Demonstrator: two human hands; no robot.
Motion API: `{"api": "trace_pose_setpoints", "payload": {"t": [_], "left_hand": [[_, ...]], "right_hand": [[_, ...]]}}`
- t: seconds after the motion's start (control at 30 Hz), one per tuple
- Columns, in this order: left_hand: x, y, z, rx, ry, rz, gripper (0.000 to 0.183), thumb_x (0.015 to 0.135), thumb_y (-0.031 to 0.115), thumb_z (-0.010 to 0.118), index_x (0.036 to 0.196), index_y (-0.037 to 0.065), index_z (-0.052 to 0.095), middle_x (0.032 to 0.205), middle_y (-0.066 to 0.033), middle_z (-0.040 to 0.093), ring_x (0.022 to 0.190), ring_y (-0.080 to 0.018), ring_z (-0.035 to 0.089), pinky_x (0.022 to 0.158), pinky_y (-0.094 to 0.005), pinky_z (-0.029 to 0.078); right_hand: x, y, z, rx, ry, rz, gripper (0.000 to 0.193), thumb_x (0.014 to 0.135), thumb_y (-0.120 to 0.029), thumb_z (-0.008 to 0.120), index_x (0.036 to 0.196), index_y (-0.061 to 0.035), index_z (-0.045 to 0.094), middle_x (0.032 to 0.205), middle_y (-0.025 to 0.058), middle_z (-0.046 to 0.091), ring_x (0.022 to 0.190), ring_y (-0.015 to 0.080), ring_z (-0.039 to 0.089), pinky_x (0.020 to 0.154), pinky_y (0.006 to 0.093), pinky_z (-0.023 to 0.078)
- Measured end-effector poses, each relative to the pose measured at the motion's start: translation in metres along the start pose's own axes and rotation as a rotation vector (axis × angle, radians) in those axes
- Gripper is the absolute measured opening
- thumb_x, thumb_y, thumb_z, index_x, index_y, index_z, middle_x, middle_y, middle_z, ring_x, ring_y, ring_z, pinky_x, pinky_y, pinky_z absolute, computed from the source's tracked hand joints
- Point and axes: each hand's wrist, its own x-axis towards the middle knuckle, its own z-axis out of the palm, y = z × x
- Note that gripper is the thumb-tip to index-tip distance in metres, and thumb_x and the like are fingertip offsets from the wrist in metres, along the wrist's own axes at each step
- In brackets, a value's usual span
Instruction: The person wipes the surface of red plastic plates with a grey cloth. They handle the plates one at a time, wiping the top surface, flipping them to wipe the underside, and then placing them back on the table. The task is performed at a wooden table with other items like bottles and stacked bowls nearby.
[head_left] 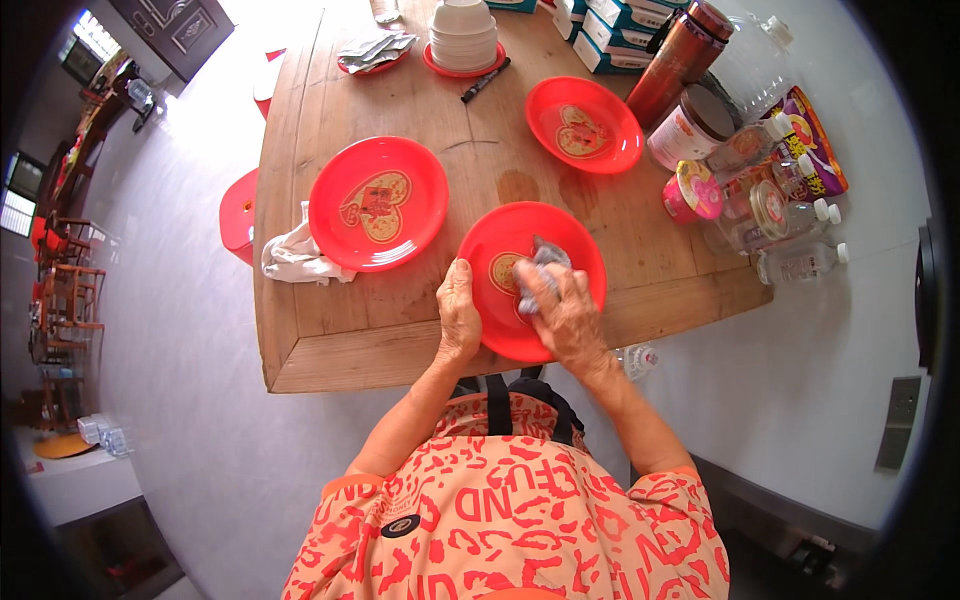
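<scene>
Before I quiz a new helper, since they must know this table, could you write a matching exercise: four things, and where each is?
1. Grey rag
2. Pen
3. White cloth
4. Left hand

A. By the table's left edge
B. At the nearest plate's left rim
C. In the right hand
D. Near the stacked bowls

Pairs: 1-C, 2-D, 3-A, 4-B
</scene>
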Motion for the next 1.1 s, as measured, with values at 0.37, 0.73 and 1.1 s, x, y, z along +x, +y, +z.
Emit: {"api": "trace_pose_setpoints", "payload": {"t": [0.37,0.73,1.1], "left_hand": [[0.002,-0.004,0.001,0.003,0.027,0.022,0.043,0.103,0.032,0.036,0.107,-0.005,0.058,0.097,-0.0084,0.062,0.088,-0.0154,0.053,0.082,-0.0303,0.045],[0.001,0.006,0.001,0.003,0.033,-0.039,0.036,0.103,0.03,0.039,0.088,0.002,0.057,0.079,0.0018,0.052,0.073,-0.0072,0.044,0.066,-0.0243,0.041],[0.002,0.001,0.003,0.07,0.069,0.029,0.046,0.104,0.032,0.034,0.101,-0.007,0.059,0.093,-0.007,0.062,0.087,-0.0141,0.051,0.082,-0.0302,0.043]], "right_hand": [[0.008,0.005,0.015,0.007,-0.062,0.031,0.057,0.075,-0.01,0.066,0.129,-0.0057,0.049,0.13,0.0228,0.038,0.114,0.0409,0.04,0.095,0.0482,0.04],[0.033,-0.01,0.037,0.413,-0.051,-0.206,0.049,0.076,0.0,0.061,0.121,-0.0088,0.047,0.124,0.0191,0.048,0.118,0.0383,0.045,0.103,0.0465,0.035],[0.054,0.003,0.038,-0.053,0.117,0.141,0.051,0.073,-0.021,0.072,0.121,-0.0187,0.053,0.125,0.0121,0.045,0.107,0.0322,0.049,0.079,0.0439,0.045]]}}
